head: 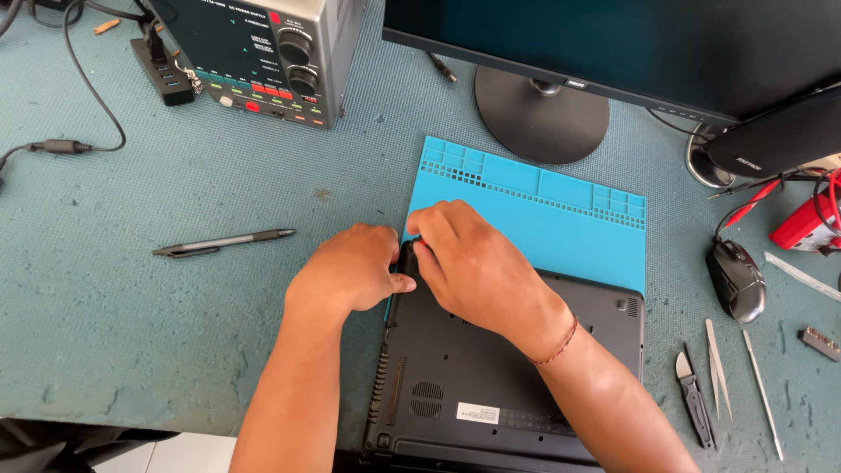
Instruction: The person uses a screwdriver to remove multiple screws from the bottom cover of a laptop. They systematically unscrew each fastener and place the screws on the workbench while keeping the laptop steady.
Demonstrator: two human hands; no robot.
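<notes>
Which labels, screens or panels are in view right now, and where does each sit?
White sticker label: small rectangle on the black laptop underside, near its front edge.
Monitor screen: top right, wide, dark, black frame on a round stand.
Power supply front panel: top left, dark face in grey casing, black knobs, red and green buttons.
Left hand and right hand grip the laptop's far left corner.

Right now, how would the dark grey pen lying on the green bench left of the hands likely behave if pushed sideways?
The slim dark grey pen looks round-bodied, so it would probably roll, though its clip may stop it soon. It seems light and stiff, so a nudge likely shifts it whole. The textured green bench mat probably limits sliding.
</notes>
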